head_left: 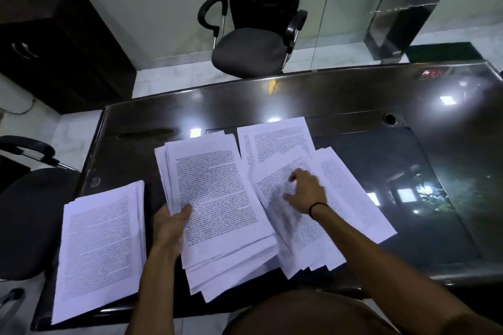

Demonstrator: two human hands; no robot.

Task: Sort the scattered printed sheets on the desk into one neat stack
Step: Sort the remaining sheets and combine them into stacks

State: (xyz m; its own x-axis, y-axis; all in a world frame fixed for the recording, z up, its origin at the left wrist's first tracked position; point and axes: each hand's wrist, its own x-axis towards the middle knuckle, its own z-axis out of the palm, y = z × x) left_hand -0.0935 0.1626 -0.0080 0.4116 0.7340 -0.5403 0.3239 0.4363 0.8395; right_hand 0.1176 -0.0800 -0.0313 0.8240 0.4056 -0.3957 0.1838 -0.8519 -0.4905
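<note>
Sheets (217, 193) fan between left hand (170, 223) and right hand (306, 190).

Head-worn view, steeply down and forward over desk (353, 106).

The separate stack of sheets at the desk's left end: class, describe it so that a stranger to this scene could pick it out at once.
Start from the dark glossy desk and go to its near left corner. There the stack of sheets lies by itself, left of the left hand. Unlike the fanned, overlapping sheets in the middle, it is fairly squared up and no hand touches it.
</note>
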